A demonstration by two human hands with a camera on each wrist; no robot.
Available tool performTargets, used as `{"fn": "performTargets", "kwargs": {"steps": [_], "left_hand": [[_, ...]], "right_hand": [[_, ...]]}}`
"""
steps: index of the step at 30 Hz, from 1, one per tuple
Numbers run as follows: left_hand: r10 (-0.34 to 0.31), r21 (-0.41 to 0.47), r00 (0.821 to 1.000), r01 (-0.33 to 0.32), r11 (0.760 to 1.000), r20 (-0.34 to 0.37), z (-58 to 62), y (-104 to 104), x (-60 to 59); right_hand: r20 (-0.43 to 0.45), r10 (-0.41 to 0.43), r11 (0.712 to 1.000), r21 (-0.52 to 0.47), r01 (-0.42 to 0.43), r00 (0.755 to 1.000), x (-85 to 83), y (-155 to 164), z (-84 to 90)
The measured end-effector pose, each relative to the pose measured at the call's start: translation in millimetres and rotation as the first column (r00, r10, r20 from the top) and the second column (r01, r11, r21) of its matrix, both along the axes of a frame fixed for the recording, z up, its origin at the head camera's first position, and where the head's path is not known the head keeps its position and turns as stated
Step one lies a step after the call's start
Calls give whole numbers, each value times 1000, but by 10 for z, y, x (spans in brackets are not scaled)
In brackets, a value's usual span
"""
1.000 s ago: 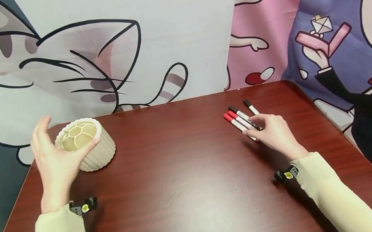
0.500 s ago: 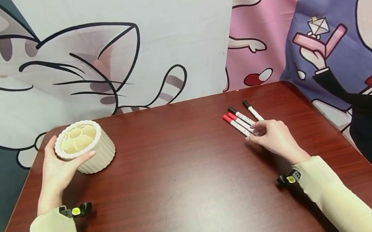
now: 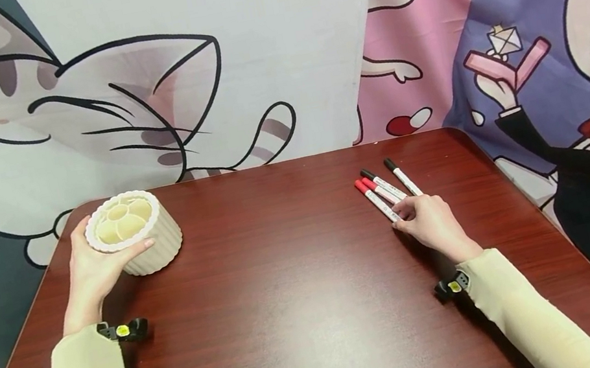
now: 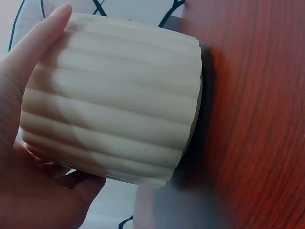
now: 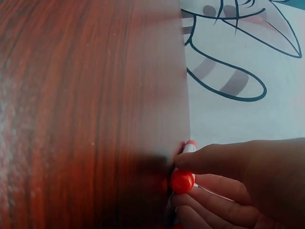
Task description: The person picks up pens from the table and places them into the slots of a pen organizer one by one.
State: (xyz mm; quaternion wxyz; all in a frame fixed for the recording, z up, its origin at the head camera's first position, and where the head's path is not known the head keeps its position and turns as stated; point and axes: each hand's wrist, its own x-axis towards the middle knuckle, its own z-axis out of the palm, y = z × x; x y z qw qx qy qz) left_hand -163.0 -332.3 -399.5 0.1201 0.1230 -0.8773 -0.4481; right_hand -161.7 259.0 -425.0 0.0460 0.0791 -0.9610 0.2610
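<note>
At the left back of the table, my left hand [image 3: 90, 272] grips a cream, ribbed pen holder [image 3: 160, 246], thumb on its near side and fingers round the far left. Round compartments show inside its scalloped rim, with no pens in them. On the right, my right hand [image 3: 428, 221] pinches the near end of a red-capped marker [image 3: 376, 201]. The right wrist view shows the thumb and fingers about that marker's red end [image 5: 182, 181]. Close beside it lie a second red-capped marker [image 3: 382, 190] and a black-capped marker [image 3: 388, 183]; another black-capped marker [image 3: 403, 177] lies farther right.
The dark red-brown table [image 3: 276, 279] has rounded far corners. Behind it hangs a cloth [image 3: 280, 35] printed with a cartoon cat and figures, right at the back edge. A wrist camera [image 3: 132, 330] sticks out from the left wrist, and another [image 3: 447, 289] from the right.
My left hand has come down from above the pen holder's rim and closed round its side. My right fingers have drawn back slightly toward the markers' near ends; the leftmost red marker has shifted a little.
</note>
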Motion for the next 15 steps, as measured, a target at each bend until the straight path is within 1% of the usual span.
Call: {"fn": "performTargets", "kwargs": {"steps": [5, 9, 15], "left_hand": [[13, -26, 1000, -13, 1000, 10, 3, -8, 6], [28, -18, 1000, -28, 999, 14, -4, 21, 26], [38, -12, 999, -38, 999, -13, -24, 124, 26]], "right_hand": [[-15, -12, 1000, 1, 12, 1000, -2, -11, -17], [-44, -13, 1000, -11, 13, 999, -2, -20, -11], [-70, -19, 999, -31, 17, 997, -6, -20, 9]]}}
